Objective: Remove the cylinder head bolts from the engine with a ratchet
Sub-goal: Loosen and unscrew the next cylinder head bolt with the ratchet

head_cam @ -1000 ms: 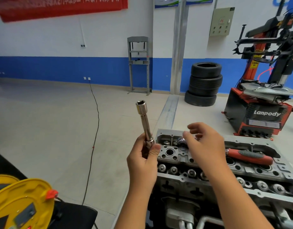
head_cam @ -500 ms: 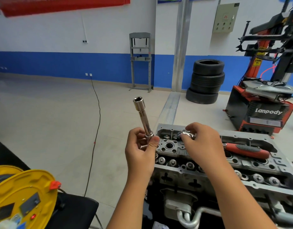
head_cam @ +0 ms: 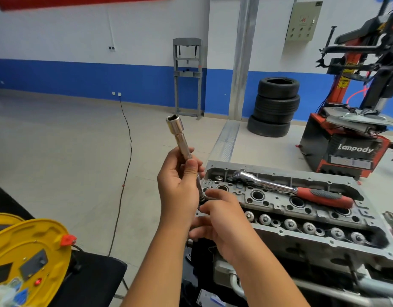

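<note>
Over the near corner of the engine (head_cam: pixel 301 220), our left hand (head_cam: pixel 180 185) grips the long socket (head_cam: pixel 180 138) upright while our right hand (head_cam: pixel 222 220) pinches its lower end. The ratchet (head_cam: pixel 290 188) lies on top; we should square them up and click them firmly together.

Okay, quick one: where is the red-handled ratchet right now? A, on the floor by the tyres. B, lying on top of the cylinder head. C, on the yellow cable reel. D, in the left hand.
B: the ratchet lies across the top of the cylinder head, ungripped, while the left hand holds the socket extension.
</note>
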A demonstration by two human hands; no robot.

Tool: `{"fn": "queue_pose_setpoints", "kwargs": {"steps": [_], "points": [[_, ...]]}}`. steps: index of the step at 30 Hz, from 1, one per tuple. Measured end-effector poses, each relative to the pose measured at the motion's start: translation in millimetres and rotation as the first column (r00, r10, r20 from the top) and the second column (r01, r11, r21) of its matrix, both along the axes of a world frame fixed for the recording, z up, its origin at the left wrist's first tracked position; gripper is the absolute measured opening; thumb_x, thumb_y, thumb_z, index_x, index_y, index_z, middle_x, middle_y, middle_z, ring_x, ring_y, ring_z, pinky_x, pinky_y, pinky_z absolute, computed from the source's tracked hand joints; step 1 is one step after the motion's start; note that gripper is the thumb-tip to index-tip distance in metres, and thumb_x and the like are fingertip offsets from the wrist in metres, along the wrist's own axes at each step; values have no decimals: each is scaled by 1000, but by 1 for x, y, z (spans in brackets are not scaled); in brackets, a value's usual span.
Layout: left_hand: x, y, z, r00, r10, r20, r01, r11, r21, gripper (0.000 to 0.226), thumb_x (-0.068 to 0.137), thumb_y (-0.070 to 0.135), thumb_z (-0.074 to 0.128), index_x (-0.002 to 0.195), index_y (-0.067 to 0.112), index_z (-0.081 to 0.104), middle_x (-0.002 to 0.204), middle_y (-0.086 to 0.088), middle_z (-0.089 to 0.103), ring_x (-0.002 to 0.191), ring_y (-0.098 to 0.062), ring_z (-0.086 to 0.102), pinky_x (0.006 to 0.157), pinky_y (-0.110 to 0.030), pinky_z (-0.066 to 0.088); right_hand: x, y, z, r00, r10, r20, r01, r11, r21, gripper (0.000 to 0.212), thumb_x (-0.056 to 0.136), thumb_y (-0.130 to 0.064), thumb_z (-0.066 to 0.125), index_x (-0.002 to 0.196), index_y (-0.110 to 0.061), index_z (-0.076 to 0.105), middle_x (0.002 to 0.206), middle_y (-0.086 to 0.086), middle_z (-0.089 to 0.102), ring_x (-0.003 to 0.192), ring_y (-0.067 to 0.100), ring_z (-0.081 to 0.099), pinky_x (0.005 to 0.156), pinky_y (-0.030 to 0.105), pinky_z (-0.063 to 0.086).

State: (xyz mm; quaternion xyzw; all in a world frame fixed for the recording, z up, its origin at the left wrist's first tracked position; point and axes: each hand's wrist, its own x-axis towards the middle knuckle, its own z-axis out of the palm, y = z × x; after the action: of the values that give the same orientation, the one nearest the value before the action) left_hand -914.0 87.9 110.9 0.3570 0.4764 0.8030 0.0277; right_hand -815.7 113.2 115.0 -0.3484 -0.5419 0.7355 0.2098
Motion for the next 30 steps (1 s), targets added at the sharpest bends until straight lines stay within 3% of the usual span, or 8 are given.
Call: {"fn": "queue_pose_setpoints", "kwargs": {"steps": [3, 8, 12, 17, 19, 21, 25, 30], "points": [[1, -1, 5, 1000, 15, -3, -15, 1000, 28, 19, 100, 20, 56, 105, 33, 68, 82, 3, 66, 76, -19, 67, 75, -33, 60, -3, 1, -1, 995, -72, -64, 68, 995, -68, 40, 95, 7, 36, 120, -21, 49, 58, 14, 70, 50, 30, 64, 63, 46, 53], [1, -2, 14, 1000, 24, -10, -23, 999, 32, 21, 101, 20, 56, 105, 36, 69, 83, 3, 67, 77, -18, 68, 75, -33, 60, -2, 3, -3, 989, -110, -100, 108, 994, -29, 36, 97, 6, 44, 118, -22, 53, 70, 13, 76, 56, 29, 69, 72, 51, 52], [-9, 2, 27, 1000, 23, 3, -23, 1000, 14, 21, 103, 18, 57, 105, 35, 69, 81, 4, 67, 77, -17, 68, 74, -37, 62, -9, 9, -2, 982, -142, -123, 143, 990, 2, 41, 94, 14, 49, 128, -8, 56, 73, 11, 76, 61, 27, 72, 58, 33, 59], [-9, 1, 30, 999, 5, 37, -4, 1000, -8, 19, 106, 12, 55, 110, 25, 68, 82, 3, 67, 78, -18, 68, 75, -40, 62, -18, 11, -4, 993, -115, -33, 120, 967, 224, 42, 92, 7, 67, 131, -9, 60, 73, 10, 68, 58, 24, 73, 51, 36, 60], [-9, 1, 31, 999, 16, 45, -15, 1000, -12, 20, 106, 11, 55, 110, 25, 68, 82, 3, 67, 78, -19, 68, 74, -39, 62, -20, 13, -4, 989, -131, 64, 94, 905, 414, 30, 92, -3, 72, 120, -14, 65, 70, 5, 68, 53, 13, 71, 48, 29, 59], [-8, 3, 32, 998, 37, 49, -36, 999, -19, 19, 106, 12, 55, 110, 25, 68, 81, 3, 67, 77, -17, 68, 73, -38, 62, -22, 20, -3, 965, -195, 173, 40, 768, 639, 13, 92, -14, 75, 103, -16, 69, 71, 0, 65, 52, 0, 65, 40, 12, 45], [2, 1, 42, 995, 67, 74, -65, 998, -27, 19, 106, 9, 54, 110, 22, 68, 76, 6, 65, 73, -14, 65, 72, -37, 60, -25, 30, 3, 933, -198, 302, -137, 578, 804, 14, 94, -27, 74, 89, -19, 63, 83, -1, 62, 71, 10, 59, 58, 23, 44], [-11, -11, 107, 997, 18, 78, -29, 990, 137, 17, 107, 16, 51, 117, 14, 65, 81, -2, 63, 73, -16, 61, 69, -35, 55, -28, 24, 48, 979, -201, 41, 41, 389, 920, 16, 97, -34, 70, 94, -19, 64, 86, -3, 61, 78, 16, 55, 66, 33, 42]]}}
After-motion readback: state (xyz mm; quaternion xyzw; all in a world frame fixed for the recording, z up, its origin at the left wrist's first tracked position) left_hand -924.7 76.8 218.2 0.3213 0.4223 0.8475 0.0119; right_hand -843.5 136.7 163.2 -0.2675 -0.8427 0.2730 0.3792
